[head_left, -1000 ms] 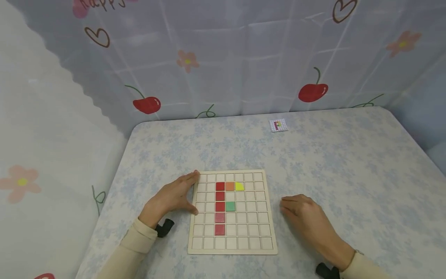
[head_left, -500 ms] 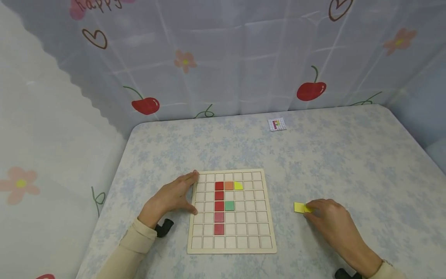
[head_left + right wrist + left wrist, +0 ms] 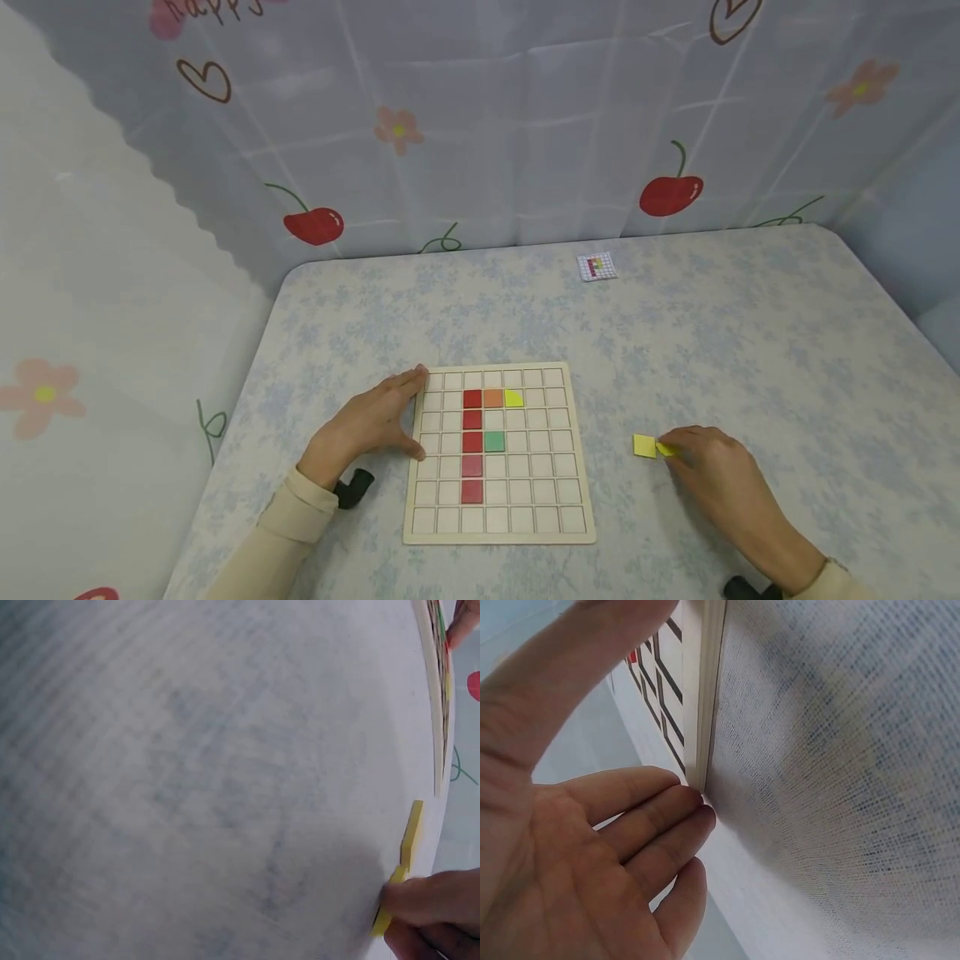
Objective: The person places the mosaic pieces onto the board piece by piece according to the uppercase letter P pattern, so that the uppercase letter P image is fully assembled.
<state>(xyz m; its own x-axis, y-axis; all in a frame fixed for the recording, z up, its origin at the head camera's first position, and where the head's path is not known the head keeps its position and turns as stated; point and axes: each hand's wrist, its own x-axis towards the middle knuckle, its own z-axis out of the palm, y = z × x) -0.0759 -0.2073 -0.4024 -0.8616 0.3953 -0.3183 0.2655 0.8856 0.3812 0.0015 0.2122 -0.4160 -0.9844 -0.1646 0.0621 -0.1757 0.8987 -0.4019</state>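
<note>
A pale wooden grid board (image 3: 498, 538) lies on the table, with red squares (image 3: 472, 420) in a column, an orange square (image 3: 492, 398), a yellow corner-cut piece (image 3: 513, 398) and a green square (image 3: 494, 442) in its cells. My left hand (image 3: 367, 429) rests along the board's left edge, thumb and fingertips touching it; in the left wrist view its fingers (image 3: 656, 825) are nearly straight. To the board's right, my right hand (image 3: 720, 479) pinches a yellow tile (image 3: 384, 915), partly hidden by the fingers. Another yellow square tile (image 3: 644, 446) lies flat just left of it.
A small card (image 3: 597, 267) with a printed coloured grid pattern lies near the table's back edge. A patterned curtain (image 3: 487, 125) hangs behind the table. The flowered cloth (image 3: 450, 312) covers the tabletop around the board.
My right hand has moved right, away from the board, and two yellow tiles have come into view. Lately the pinched tile has shifted slightly from the other one. My left hand has stayed put.
</note>
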